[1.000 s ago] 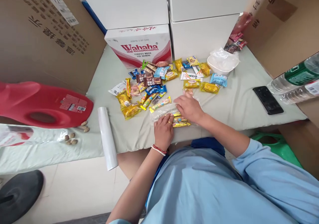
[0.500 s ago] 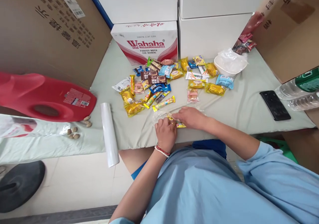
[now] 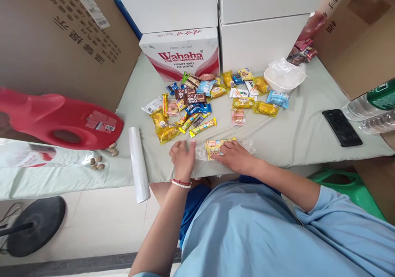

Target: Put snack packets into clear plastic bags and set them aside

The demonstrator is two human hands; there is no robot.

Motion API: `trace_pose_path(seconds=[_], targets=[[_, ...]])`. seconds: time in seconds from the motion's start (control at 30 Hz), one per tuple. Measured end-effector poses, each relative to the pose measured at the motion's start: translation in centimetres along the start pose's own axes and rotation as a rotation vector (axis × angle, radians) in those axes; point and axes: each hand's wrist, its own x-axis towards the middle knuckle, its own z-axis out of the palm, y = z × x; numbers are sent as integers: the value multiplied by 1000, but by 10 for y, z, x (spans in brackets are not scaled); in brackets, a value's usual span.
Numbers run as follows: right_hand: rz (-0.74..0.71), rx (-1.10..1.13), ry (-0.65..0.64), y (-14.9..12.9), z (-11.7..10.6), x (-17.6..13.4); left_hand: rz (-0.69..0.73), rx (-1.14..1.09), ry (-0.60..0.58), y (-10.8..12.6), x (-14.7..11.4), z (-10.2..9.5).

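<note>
In front of me on the cloth lie yellow-wrapped snack bars side by side, with clear plastic film spread out around them. My right hand holds the bars down, its fingers bent over their right part, so that part is hidden. Just left of the film is my left hand, its thumb apart from loosely curled fingers and nothing visible in it. Beyond both hands, a loose yellow snack bar lies beside a pile of wrapped snacks, among them a yellow-wrapped cake and a brown cocoa packet.
A white film roll overhangs the table's front edge. Left of it lies a red jug. A Wahaha carton stands behind the snacks. On the right are a white bowl with a plastic bag, a phone and bottles.
My left hand has let go of the snack bars and moved left, uncovering them and the film. My right hand stays on the bars, shifted slightly nearer to me.
</note>
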Motion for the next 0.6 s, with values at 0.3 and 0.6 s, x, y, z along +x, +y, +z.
trace_pose_path(seconds=[0.3,0.6], targets=[[26,108,-11,-4,-1,1,118,-223,-218,42,-30,3],[101,540,262,28,0,-44,654,-10,-259,51,-62,44]])
